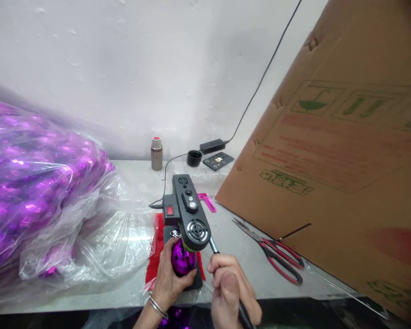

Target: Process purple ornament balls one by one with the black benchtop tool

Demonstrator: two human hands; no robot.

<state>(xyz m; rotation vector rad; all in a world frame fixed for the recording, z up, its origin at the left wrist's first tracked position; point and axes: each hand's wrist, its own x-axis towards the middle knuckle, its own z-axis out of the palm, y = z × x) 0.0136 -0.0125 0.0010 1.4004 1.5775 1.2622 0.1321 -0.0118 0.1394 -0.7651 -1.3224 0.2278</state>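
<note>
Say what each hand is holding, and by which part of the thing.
The left hand holds the ball by its left and lower sides, between fingers and thumb. The right hand grips the rod by its black handle.

Cardboard box w/ upside-down green umbrella sign, pair of green arrows beside it, pointing dn, red txt lines below, too blurry to read, green lettering lower lt, also illeg., more green print btm rt
</note>
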